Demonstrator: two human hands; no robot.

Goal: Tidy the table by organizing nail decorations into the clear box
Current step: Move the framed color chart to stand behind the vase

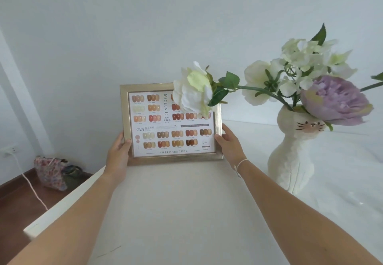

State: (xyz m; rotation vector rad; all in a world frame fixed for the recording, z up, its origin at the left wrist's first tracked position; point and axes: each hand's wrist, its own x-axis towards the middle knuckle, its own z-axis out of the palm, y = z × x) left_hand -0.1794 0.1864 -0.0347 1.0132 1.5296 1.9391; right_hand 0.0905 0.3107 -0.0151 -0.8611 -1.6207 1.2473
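A gold-framed nail colour chart (172, 123) stands upright at the far edge of the white table (176, 202), against the wall. It shows rows of nail samples in orange, brown and cream. My left hand (119, 152) grips the frame's lower left side, thumb on its front. My right hand (228, 142) holds the lower right side, and a thin white bracelet is on that wrist. A white flower covers the frame's upper right corner. No clear box or loose nail decorations are in view.
A white cat-shaped vase (292, 152) with white and purple flowers (335, 98) stands on the table to the right of the frame. On the wooden floor at the left lie a floral bag (51, 171) and a white cable (31, 186) running to a wall socket.
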